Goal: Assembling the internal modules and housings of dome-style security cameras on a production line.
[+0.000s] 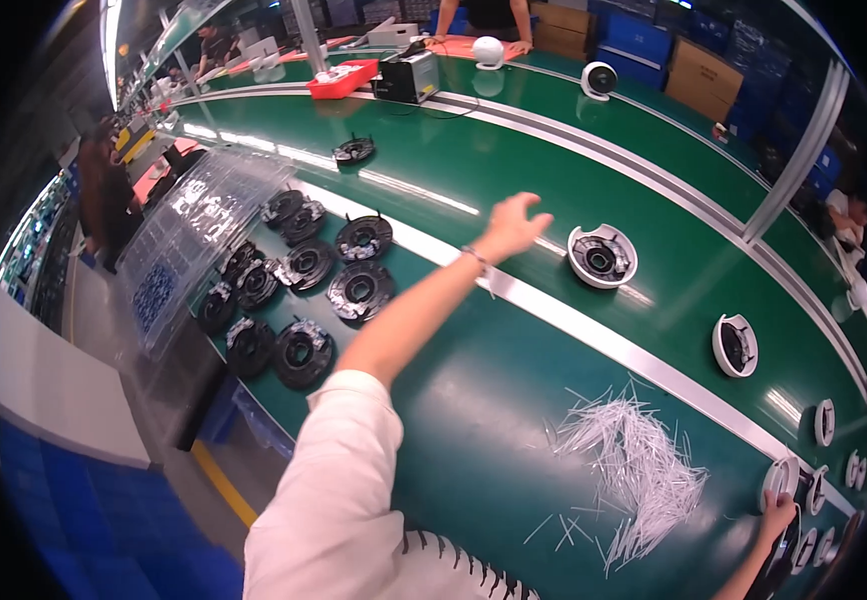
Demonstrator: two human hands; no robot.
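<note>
My left hand (pixel 514 230) reaches over the green belt with its fingers apart and nothing in them. Just right of it, a round white housing (pixel 625 275) with a black ring-shaped part inside sits on the belt. At the lower right, my right hand (pixel 777 512) grips the edge of a white round housing (pixel 780 480) beside the belt's rail. Other white housings, such as this one (pixel 738 349), stand further along the belt. A pile of thin white strips (pixel 634 465) lies on the green worktop between my arms.
Several black ring-shaped parts (pixel 361 290) lie at the left of the worktop, next to a clear plastic tray (pixel 194 215). A metal rail (pixel 574 318) divides worktop and belt. Across the belt are a red bin (pixel 342 80), a metal-cased box (pixel 409 78) and a person's hands.
</note>
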